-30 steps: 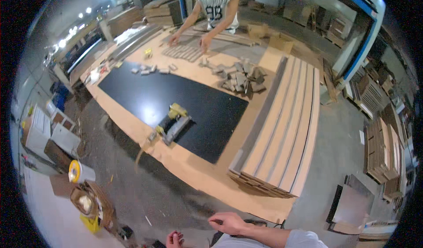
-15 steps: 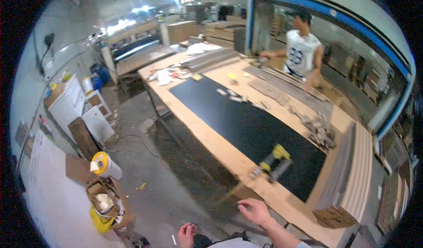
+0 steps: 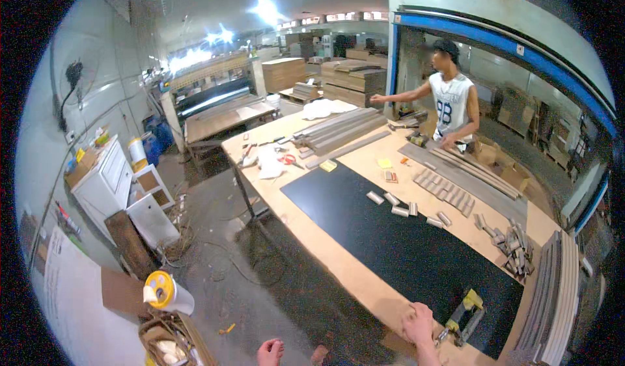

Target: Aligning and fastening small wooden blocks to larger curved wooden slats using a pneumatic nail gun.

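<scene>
My left hand (image 3: 270, 352) hangs low at the bottom edge of the view, over the floor, its fingers curled with nothing visible in them. Over the table's near edge is my right hand (image 3: 416, 322), loosely bent and with no object in it; whether it touches the wood I cannot tell. Just right of it lies a yellow and grey nail gun (image 3: 465, 315), partly on the black panel (image 3: 390, 249). That panel is laid flat on the light wooden table (image 3: 312, 245). Several short wooden blocks (image 3: 400, 211) are scattered along the panel's far edge.
Long strips (image 3: 553, 301) are stacked at the table's right end, near a pile of small pieces (image 3: 514, 249). More strips (image 3: 342, 132) lie at the far end. Across the table stands a co-worker (image 3: 454, 102), one arm outstretched. A white bucket (image 3: 172, 294) stands at left.
The view has shifted, so the table sits lower and further right. My right hand has come over the table edge, close to the nail gun. The co-worker's arm has lifted and stretched out.
</scene>
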`<state>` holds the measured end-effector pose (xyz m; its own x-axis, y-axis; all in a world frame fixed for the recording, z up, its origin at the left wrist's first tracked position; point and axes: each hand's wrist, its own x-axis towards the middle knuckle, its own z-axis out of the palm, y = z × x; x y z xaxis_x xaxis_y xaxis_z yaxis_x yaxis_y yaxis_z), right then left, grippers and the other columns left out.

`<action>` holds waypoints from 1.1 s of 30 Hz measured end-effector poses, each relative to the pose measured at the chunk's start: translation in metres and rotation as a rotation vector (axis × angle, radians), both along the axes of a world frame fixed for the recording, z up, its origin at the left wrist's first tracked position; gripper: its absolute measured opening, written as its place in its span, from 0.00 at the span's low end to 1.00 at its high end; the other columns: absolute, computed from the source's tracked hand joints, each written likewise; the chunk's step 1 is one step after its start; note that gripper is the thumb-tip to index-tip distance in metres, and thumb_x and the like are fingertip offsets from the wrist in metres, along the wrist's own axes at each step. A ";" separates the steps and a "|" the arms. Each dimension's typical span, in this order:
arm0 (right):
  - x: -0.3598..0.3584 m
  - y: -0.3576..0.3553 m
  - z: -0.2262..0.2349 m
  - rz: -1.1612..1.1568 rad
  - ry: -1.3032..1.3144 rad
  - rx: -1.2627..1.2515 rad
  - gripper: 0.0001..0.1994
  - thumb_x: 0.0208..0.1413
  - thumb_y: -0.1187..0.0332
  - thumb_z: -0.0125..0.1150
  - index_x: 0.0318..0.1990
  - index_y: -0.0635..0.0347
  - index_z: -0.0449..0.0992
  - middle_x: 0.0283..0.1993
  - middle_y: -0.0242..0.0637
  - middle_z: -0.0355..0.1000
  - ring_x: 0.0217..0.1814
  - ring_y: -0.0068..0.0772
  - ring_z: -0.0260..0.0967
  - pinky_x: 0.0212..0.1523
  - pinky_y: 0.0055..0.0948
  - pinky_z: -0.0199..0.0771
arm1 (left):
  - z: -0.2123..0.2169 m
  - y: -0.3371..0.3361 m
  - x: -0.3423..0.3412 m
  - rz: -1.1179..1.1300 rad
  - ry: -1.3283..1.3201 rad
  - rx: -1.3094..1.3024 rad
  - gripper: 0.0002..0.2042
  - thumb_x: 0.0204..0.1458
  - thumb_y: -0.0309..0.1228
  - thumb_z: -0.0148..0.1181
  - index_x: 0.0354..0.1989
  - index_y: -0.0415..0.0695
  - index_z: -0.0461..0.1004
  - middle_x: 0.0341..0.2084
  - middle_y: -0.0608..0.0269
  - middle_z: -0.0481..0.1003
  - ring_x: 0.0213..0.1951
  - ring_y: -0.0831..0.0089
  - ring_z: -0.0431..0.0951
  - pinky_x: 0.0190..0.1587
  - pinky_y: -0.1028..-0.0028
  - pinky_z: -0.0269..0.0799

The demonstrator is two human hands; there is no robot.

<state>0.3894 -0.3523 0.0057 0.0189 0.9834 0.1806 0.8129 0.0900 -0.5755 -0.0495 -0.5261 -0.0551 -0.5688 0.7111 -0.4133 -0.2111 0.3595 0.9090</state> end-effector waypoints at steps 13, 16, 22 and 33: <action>-0.040 0.078 -0.011 -0.399 -0.257 0.115 0.25 0.51 0.51 0.71 0.57 0.44 0.78 0.68 0.35 0.68 0.73 0.46 0.60 0.71 0.57 0.55 | 0.075 0.326 0.041 -0.779 0.364 0.220 0.10 0.63 0.29 0.58 0.47 0.37 0.78 0.37 0.62 0.79 0.40 0.73 0.77 0.45 0.69 0.75; -0.029 0.091 -0.021 -0.452 -0.107 0.193 0.16 0.55 0.57 0.68 0.50 0.47 0.81 0.63 0.34 0.74 0.73 0.43 0.63 0.73 0.56 0.56 | 0.076 0.410 0.076 -1.037 0.755 0.376 0.16 0.64 0.30 0.56 0.58 0.38 0.73 0.51 0.49 0.76 0.55 0.61 0.75 0.60 0.63 0.69; -0.023 -0.042 0.038 -1.076 0.785 -0.119 0.11 0.64 0.63 0.62 0.41 0.63 0.82 0.35 0.33 0.79 0.39 0.23 0.74 0.43 0.27 0.75 | 0.030 0.508 0.128 -1.616 1.272 0.647 0.31 0.62 0.43 0.59 0.72 0.48 0.61 0.75 0.47 0.53 0.74 0.44 0.52 0.74 0.43 0.47; -0.302 -0.164 0.026 -1.028 1.774 -0.986 0.31 0.63 0.46 0.64 0.68 0.53 0.68 0.56 0.40 0.78 0.51 0.36 0.79 0.50 0.33 0.78 | 0.028 0.508 0.121 -1.792 1.395 0.589 0.37 0.66 0.50 0.51 0.78 0.48 0.48 0.79 0.47 0.42 0.79 0.45 0.37 0.74 0.37 0.32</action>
